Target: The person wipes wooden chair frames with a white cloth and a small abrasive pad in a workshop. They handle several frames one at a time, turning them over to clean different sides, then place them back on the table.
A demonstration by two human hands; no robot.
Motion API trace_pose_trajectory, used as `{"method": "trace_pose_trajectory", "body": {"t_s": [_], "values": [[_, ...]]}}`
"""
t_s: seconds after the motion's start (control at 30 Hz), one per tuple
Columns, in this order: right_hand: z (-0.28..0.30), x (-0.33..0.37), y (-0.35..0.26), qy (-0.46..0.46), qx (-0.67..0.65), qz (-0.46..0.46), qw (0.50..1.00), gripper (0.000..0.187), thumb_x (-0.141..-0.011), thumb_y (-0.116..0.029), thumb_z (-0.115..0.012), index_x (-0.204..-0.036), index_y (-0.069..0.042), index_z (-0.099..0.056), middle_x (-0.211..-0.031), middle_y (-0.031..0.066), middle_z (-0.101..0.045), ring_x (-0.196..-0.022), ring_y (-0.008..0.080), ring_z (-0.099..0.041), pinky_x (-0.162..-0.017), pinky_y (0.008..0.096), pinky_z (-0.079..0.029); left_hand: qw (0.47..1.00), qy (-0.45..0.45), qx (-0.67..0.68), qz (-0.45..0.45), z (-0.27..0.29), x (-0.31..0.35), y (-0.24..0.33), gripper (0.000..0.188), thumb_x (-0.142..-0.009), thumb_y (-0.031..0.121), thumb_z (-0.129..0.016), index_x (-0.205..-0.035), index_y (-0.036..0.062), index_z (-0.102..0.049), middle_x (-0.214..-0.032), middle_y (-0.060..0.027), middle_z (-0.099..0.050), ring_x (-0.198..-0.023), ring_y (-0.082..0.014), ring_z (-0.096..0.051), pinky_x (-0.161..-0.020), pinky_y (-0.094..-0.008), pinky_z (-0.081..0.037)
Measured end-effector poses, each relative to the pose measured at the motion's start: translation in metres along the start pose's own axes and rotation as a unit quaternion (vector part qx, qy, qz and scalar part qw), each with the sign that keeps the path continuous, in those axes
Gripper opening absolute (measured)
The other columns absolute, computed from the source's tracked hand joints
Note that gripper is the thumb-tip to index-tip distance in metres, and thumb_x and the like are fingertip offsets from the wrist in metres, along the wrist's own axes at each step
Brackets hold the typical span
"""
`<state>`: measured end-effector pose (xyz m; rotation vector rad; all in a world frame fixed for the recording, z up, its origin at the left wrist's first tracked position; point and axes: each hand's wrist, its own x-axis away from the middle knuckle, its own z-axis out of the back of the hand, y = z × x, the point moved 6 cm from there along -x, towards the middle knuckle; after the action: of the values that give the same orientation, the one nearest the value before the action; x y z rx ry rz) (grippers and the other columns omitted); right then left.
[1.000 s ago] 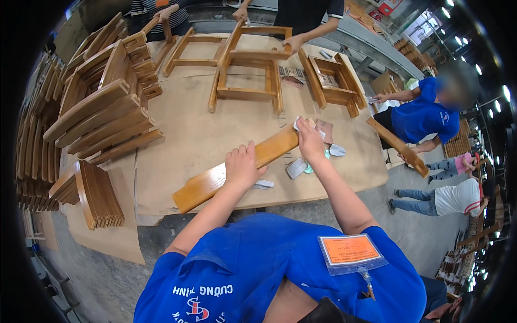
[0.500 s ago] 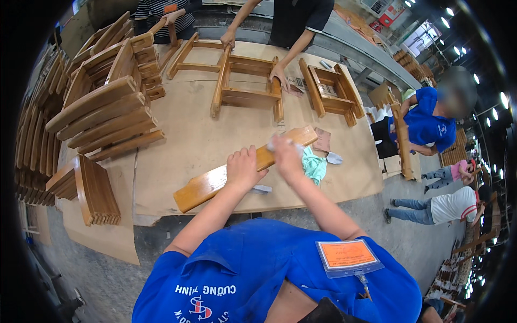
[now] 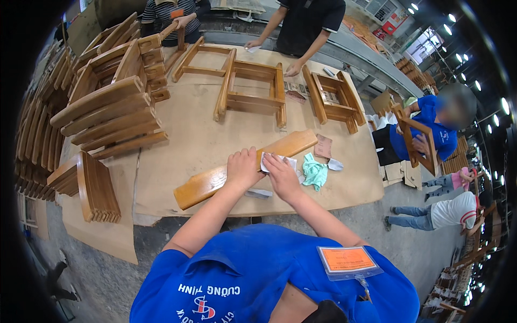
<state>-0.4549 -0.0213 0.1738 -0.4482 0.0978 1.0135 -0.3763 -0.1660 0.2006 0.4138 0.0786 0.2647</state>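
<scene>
A varnished wooden board [image 3: 202, 187] lies slantwise on the paper-covered table in front of me, its right end farther away. My left hand [image 3: 244, 168] is wrapped over the middle of the board and grips it. Just to its right, my right hand [image 3: 282, 173] presses a white sheet [image 3: 291, 162] onto the board; the fingers partly cover the sheet, and its exact kind does not show. A mint-green cloth [image 3: 314, 171] lies crumpled right of my right hand. Beside it are a reddish-brown sandpaper piece [image 3: 323, 146] and a small pale pad [image 3: 335, 164].
Stacked curved wooden parts [image 3: 105, 116] and a bundle of slats [image 3: 97, 188] stand at left. Wooden frames [image 3: 256, 99] and another frame [image 3: 335, 99] lie along the far side. Two people work across the table; a person [image 3: 431, 126] at right holds a frame.
My right hand has slid back toward my left hand along the board, bringing the white sheet along. Across the table, a person's hand has left the frame. The person at right has turned their frame.
</scene>
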Motion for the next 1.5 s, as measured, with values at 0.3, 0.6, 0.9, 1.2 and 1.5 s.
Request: {"method": "trace_pose_trajectory", "body": {"t_s": [0.3,0.6,0.9,1.2,1.5], "values": [[0.024,-0.009,0.051,0.044,0.018,-0.13,0.99,0.04,-0.087,-0.007,-0.049,-0.126,-0.004,-0.055,-0.131,0.0166,-0.055,-0.125,0.0345,-0.046,-0.104,0.0465,-0.035,1.0,0.022,-0.01,-0.008,0.003,0.003,0.003,0.061,-0.068,0.042,-0.077,-0.109,0.0036,-0.052,-0.097,-0.0132,-0.061,-0.092,-0.0295,-0.061,-0.082,-0.0401,-0.045],[0.053,-0.001,0.077,0.09,0.008,-0.096,0.991,0.036,-0.087,-0.008,-0.049,-0.122,-0.004,-0.058,-0.13,0.0153,-0.056,-0.126,0.0323,-0.046,-0.102,0.0463,-0.037,1.0,0.017,-0.007,-0.012,0.004,0.003,0.003,0.061,-0.068,0.044,-0.077,-0.108,0.0039,-0.053,-0.097,-0.0133,-0.062,-0.092,-0.0294,-0.061,-0.082,-0.0396,-0.045],[0.008,0.018,0.008,0.034,0.009,0.008,0.999,0.042,-0.085,-0.004,-0.052,-0.128,-0.006,-0.054,-0.132,0.0175,-0.054,-0.127,0.0347,-0.046,-0.104,0.0463,-0.036,1.0,0.016,-0.008,-0.005,0.004,0.0,0.001,0.062,-0.068,0.045,-0.077,-0.108,0.004,-0.053,-0.097,-0.0129,-0.062,-0.093,-0.0291,-0.061,-0.082,-0.0396,-0.045],[0.03,0.002,0.036,0.086,-0.036,-0.043,0.995,0.036,-0.084,-0.002,-0.053,-0.12,-0.002,-0.059,-0.127,0.0174,-0.056,-0.122,0.0375,-0.049,-0.103,0.0447,-0.038,1.0,0.028,-0.001,-0.009,0.004,-0.002,-0.001,0.06,-0.068,0.043,-0.077,-0.108,0.004,-0.054,-0.097,-0.013,-0.062,-0.091,-0.03,-0.061,-0.082,-0.0401,-0.045],[0.057,-0.013,0.085,0.059,0.001,-0.047,0.997,0.039,-0.086,-0.006,-0.051,-0.124,-0.005,-0.056,-0.127,0.0172,-0.056,-0.12,0.0357,-0.05,-0.1,0.0468,-0.039,1.0,0.013,0.002,-0.006,0.002,0.002,-0.002,0.07,-0.066,0.043,-0.078,-0.118,0.0037,-0.052,-0.102,-0.0141,-0.062,-0.096,-0.0313,-0.061,-0.085,-0.0426,-0.046]]}}
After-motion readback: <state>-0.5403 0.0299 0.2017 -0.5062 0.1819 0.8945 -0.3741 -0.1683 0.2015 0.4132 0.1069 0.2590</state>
